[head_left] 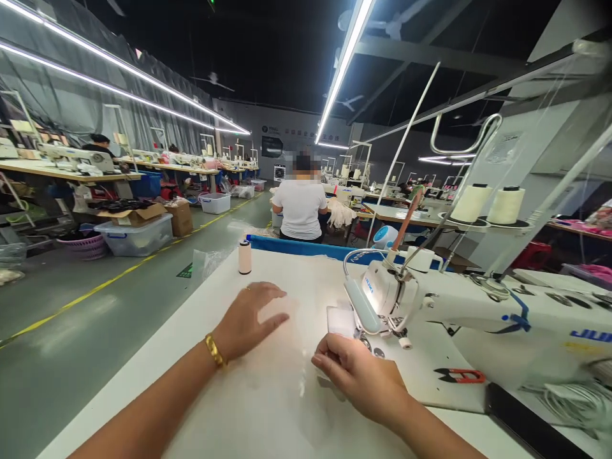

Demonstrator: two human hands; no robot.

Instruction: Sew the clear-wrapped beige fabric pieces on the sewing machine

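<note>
Over the white sewing table (210, 395), my left hand (251, 319) is open, its thumb apart from the stretched fingers. My right hand (358, 376) is closed, thumb against curled fingers, just in front of the needle area of a white sewing machine (382, 293). Whatever it may hold is hidden. The tabletop between the hands looks hazy and pale, and I cannot tell whether a thin cloth lies there. A small peach thread spool (245, 258) stands upright beyond my left hand. Thread snips (461, 376) with red handles rest on the machine bed, right of my right hand.
Two cream thread cones (471, 204) stand on a holder behind the machine. A black bar-like object (530, 421) lies at the table's right front. Ahead, a person in a white shirt (301, 207) sits facing away. Plastic bins (136, 236) line the aisle at left.
</note>
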